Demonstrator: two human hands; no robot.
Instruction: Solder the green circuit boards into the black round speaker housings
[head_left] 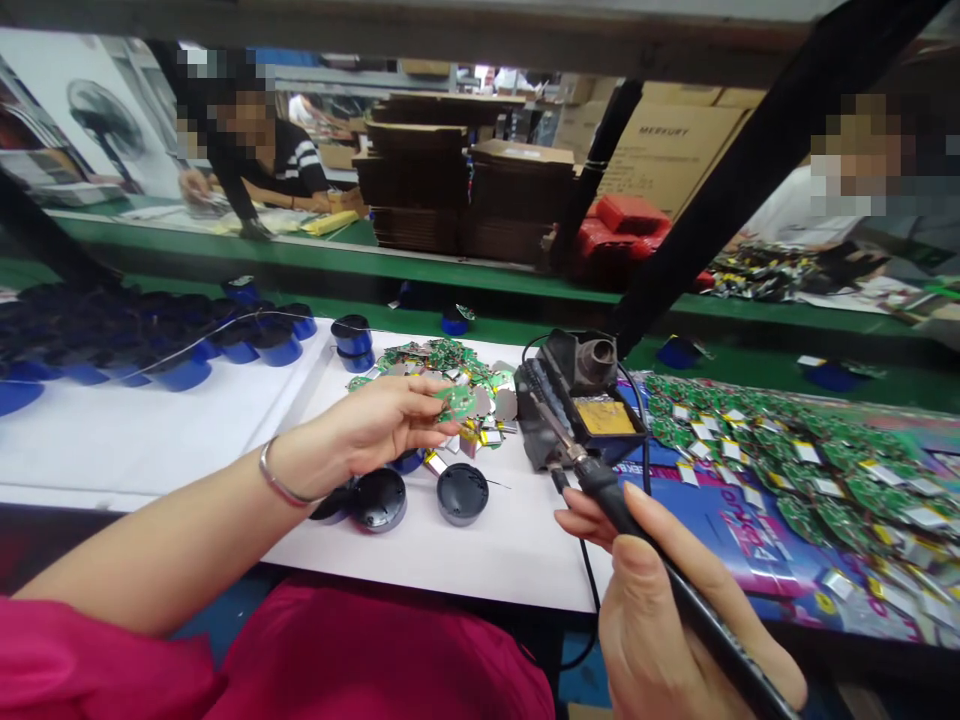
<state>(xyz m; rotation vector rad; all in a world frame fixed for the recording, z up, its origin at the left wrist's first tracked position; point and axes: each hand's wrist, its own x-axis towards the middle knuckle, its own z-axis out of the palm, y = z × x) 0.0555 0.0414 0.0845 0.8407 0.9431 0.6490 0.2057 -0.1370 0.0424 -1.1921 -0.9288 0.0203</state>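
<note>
My left hand (386, 422) pinches a green circuit board (459, 402) above a pile of similar boards and small batteries. In my right hand (660, 600) is a soldering iron (611, 490), its metal tip pointing up and left toward the iron stand (544, 425). The stand holds a yellow sponge (604, 416) in a tray. Below my left hand, two round black cases (461, 494) with hollow insides rest on the white work surface (450, 555); another lies partly hidden beside them. A small battery (435, 461) with a yellow end is near them.
Many blue-and-black round cases (180, 365) crowd the left side. To the right, boards with batteries (795, 460) cover a printed blue sheet (720, 560). Dark slanted posts (697, 190) and a green ledge (495, 292) stand ahead. Co-workers (277, 150) sit beyond, near stacked cardboard (420, 170).
</note>
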